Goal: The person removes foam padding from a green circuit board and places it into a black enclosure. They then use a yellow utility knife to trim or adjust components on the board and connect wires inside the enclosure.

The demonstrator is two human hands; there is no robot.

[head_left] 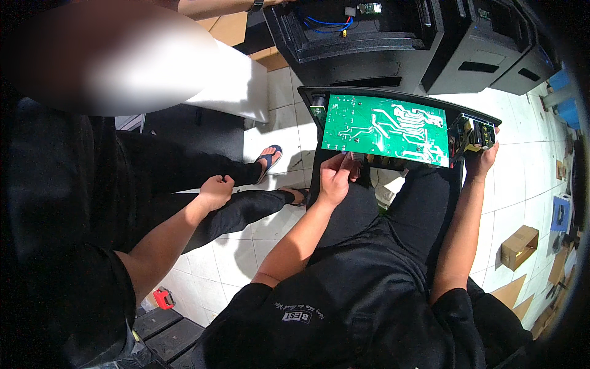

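Note:
A black panel (405, 97) carrying a large green circuit board (387, 126) is held over my lap, its soldered tracks facing me. My right hand (487, 158) is closed round the panel's right end, beside a block of black and yellow components (476, 135). At the board's lower left edge, my left hand (335, 179) has its fingers pinched together by a small greyish piece. Whether that piece is a connector or a cable end, I cannot tell. The components under the board are mostly hidden.
Black cabinets (362, 67) stand ahead, one with blue wires (329, 26) inside. On my left stands a person in black, with one hand (215, 192) near my left arm. A cardboard box (519, 247) sits on the white tiled floor (510, 178) at right.

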